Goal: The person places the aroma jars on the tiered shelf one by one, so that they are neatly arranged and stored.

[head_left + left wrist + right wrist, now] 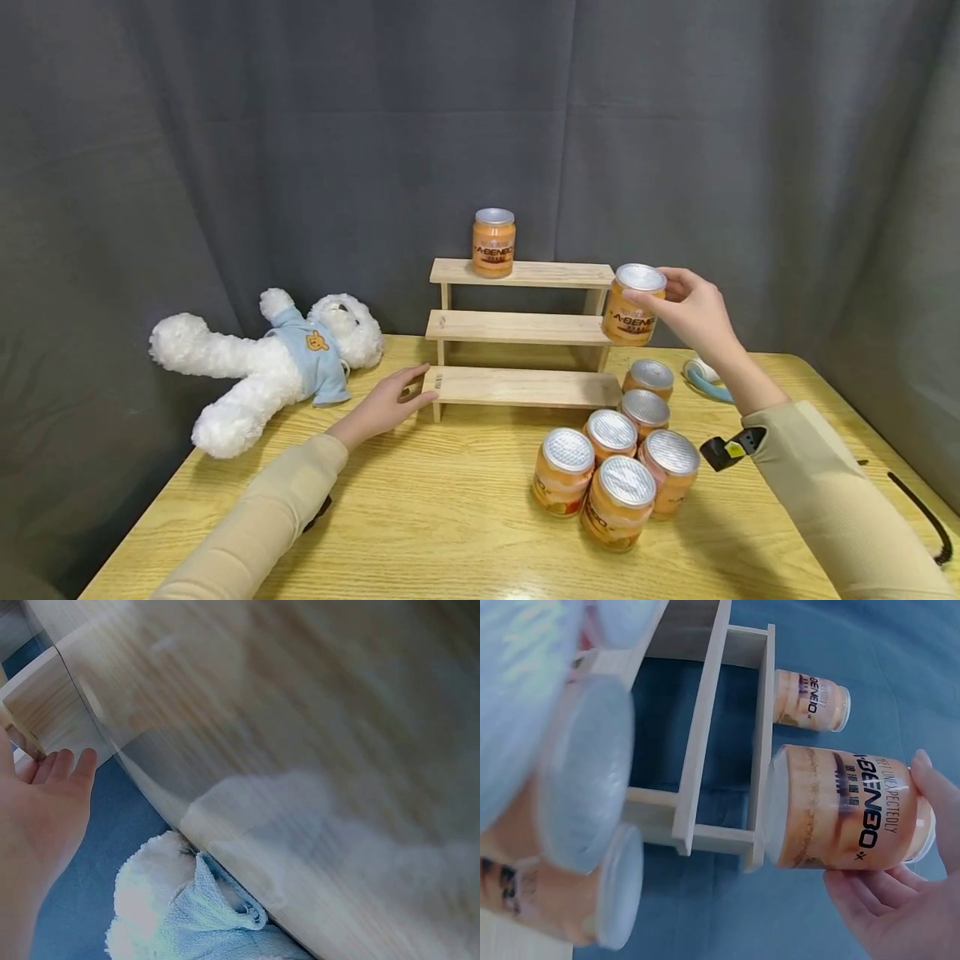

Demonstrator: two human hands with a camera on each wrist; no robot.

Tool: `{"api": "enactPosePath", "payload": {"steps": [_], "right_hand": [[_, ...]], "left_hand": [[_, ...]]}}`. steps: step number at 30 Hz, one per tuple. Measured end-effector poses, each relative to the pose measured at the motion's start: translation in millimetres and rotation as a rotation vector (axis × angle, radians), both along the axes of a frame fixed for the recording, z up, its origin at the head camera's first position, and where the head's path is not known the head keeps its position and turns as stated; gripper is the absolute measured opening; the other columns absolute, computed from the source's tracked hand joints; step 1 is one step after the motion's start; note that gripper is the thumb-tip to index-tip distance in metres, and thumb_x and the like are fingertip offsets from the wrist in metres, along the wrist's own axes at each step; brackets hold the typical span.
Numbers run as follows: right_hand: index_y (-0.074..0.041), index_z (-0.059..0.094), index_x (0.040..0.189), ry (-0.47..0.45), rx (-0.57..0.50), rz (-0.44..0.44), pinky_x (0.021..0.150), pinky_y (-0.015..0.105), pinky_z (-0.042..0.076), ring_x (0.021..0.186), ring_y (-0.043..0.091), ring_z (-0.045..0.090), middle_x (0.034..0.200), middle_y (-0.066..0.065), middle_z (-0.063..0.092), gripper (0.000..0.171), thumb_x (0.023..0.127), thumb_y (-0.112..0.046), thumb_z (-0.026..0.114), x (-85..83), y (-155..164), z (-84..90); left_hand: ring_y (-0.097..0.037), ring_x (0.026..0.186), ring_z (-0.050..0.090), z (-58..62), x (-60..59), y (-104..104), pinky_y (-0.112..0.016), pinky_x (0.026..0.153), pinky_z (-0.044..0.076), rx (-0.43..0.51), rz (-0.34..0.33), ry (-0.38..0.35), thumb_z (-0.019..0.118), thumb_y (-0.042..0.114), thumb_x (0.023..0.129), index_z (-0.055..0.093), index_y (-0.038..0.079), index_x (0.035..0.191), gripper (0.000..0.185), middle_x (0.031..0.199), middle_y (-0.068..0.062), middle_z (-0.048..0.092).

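My right hand (693, 312) grips an orange jar with a silver lid (634, 305) in the air at the right end of the wooden three-step shelf (522, 327), level with its top two steps; the right wrist view shows the same jar (847, 817) held from the side by the fingers (889, 900). Another orange jar (493, 242) stands on the top step. My left hand (386, 402) lies flat on the table with straight fingers touching the left end of the bottom step (525, 387); its fingers (64, 766) meet the wood.
Several more silver-lidded orange jars (615, 471) cluster on the yellow wooden table (420, 508) in front of the shelf's right side. A white teddy bear in a blue shirt (270, 362) lies at the left. A white and blue object (705, 375) sits behind my right forearm. A dark curtain hangs behind.
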State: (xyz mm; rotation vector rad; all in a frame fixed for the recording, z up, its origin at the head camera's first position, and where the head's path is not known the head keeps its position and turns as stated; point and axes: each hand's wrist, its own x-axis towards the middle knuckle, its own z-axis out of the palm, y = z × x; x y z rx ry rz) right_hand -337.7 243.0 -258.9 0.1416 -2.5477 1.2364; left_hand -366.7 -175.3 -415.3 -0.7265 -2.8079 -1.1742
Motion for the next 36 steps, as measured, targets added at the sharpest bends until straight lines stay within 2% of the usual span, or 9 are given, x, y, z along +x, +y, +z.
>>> {"api": "enactPosePath", "payload": {"steps": [7,14,17,21,23,30,36], "right_hand": [[-0.001,0.042,0.137,0.047,-0.026,0.012,0.096,0.044,0.047,0.118,0.028,0.054,0.132,0.018,0.055,0.082,0.079,-0.054,0.068,-22.3,-15,6.7],[-0.003,0.042,0.138,0.075,-0.022,0.016,0.094,0.044,0.048,0.118,0.028,0.054,0.133,0.017,0.054,0.084,0.077,-0.055,0.069,-44.4,-29,8.2],[-0.005,0.044,0.139,0.094,-0.025,0.008,0.089,0.042,0.05,0.113,0.028,0.056,0.13,0.016,0.056,0.085,0.076,-0.057,0.069,-52.9,-35,10.5],[-0.008,0.046,0.139,0.114,-0.031,-0.007,0.078,0.033,0.05,0.104,0.025,0.059,0.127,0.013,0.057,0.085,0.075,-0.06,0.069,-64.5,-45,15.8],[-0.009,0.047,0.138,0.115,-0.049,-0.014,0.076,0.03,0.049,0.104,0.023,0.059,0.128,0.012,0.056,0.085,0.074,-0.061,0.069,-70.2,-50,18.0],[-0.006,0.05,0.135,0.125,-0.125,-0.001,0.079,0.032,0.048,0.105,0.024,0.057,0.128,0.013,0.056,0.08,0.076,-0.056,0.07,-87.1,-66,18.1],[-0.002,0.047,0.137,0.12,-0.153,0.011,0.094,0.042,0.048,0.113,0.027,0.054,0.132,0.016,0.053,0.075,0.082,-0.048,0.069,-96.7,-78,12.9]], "left_hand": [[-0.032,0.131,0.042,-0.8,-1.0,0,-0.044,0.105,0.041,0.008,0.004,-0.005,0.056,0.042,0.093,0.031,0.005,0.147,0.069,0.148,-0.017,0.035],[-0.033,0.131,0.042,-0.5,-0.1,1,-0.043,0.106,0.041,0.029,-0.001,-0.013,0.056,0.041,0.093,0.031,0.002,0.146,0.07,0.148,-0.018,0.035],[-0.032,0.131,0.042,0.0,-0.4,2,-0.042,0.106,0.041,0.035,-0.002,-0.016,0.057,0.039,0.094,0.031,0.001,0.146,0.069,0.148,-0.018,0.035],[-0.032,0.131,0.042,0.0,0.1,1,-0.042,0.105,0.041,0.043,-0.002,-0.022,0.057,0.038,0.094,0.031,0.001,0.146,0.069,0.148,-0.018,0.036],[-0.032,0.131,0.042,0.7,-0.6,2,-0.042,0.105,0.041,0.042,-0.005,-0.02,0.057,0.037,0.094,0.031,0.001,0.146,0.068,0.148,-0.018,0.036],[-0.032,0.131,0.042,-0.8,-1.4,4,-0.041,0.105,0.042,0.041,0.012,-0.017,0.057,0.035,0.094,0.032,0.002,0.146,0.067,0.148,-0.018,0.036],[-0.033,0.132,0.041,-1.4,-2.2,2,-0.041,0.105,0.041,0.039,0.016,-0.024,0.057,0.036,0.094,0.032,0.001,0.146,0.067,0.148,-0.019,0.034]]}}
